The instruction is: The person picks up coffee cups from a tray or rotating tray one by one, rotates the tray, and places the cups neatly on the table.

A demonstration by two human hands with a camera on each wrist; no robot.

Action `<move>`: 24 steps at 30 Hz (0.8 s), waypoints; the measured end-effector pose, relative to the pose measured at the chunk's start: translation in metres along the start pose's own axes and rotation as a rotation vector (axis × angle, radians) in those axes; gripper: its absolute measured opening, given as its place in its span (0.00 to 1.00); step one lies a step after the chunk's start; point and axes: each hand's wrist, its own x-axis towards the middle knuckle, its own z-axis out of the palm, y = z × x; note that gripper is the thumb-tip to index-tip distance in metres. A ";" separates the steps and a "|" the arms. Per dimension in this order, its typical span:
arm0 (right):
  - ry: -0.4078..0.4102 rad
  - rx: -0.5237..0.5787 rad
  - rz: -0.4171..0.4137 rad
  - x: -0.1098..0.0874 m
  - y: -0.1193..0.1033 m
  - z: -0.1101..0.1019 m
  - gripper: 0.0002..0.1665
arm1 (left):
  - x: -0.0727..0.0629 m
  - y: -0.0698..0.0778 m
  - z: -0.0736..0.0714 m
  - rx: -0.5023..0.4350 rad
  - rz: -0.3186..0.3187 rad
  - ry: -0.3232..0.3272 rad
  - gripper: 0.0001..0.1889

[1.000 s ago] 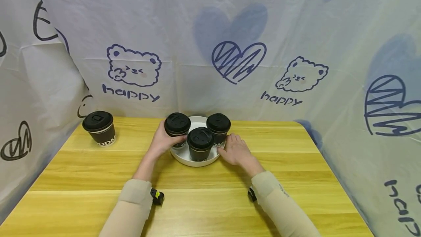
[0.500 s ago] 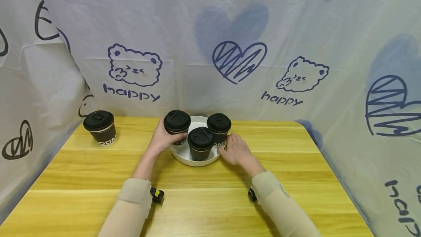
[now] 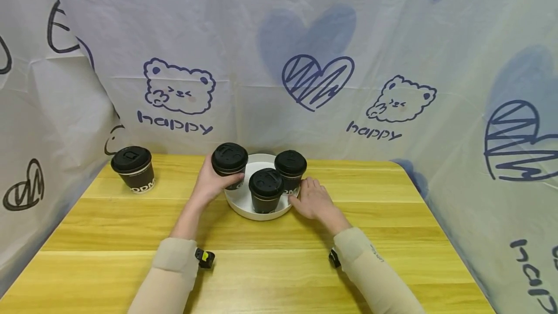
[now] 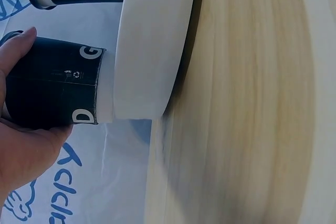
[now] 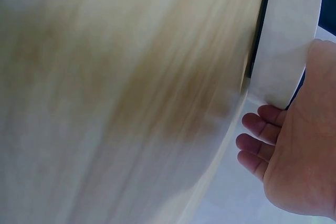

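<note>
My left hand [image 3: 209, 180] grips a black-lidded paper coffee cup [image 3: 230, 159] from its left side, thumb across the front. In the left wrist view that cup [image 4: 58, 82] tilts slightly, its pale base beside the rim of a round white tray [image 4: 152, 45]. Two matching cups stand on the tray [image 3: 237, 210]: a front cup [image 3: 266, 190] and a right-hand cup [image 3: 290, 168]. My right hand [image 3: 313, 198] rests against the tray's right side, thumb at the rim. The right wrist view shows its fingers [image 5: 257, 124] loosely bent beside the tray wall [image 5: 286, 40].
A fourth-looking, similar lidded cup [image 3: 132, 168] stands alone at the table's back left. The wooden table [image 3: 270, 265] meets a printed white cloth [image 3: 244, 101] behind it. More cloth [image 3: 501, 159] hangs along the right side.
My left hand has raised its cup a little and moved it left, away from the front cup. The right hand and the tray have stayed in place.
</note>
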 end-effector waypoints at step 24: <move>0.011 0.008 -0.003 0.001 0.002 0.006 0.44 | -0.008 -0.012 -0.035 0.000 -0.048 0.157 0.49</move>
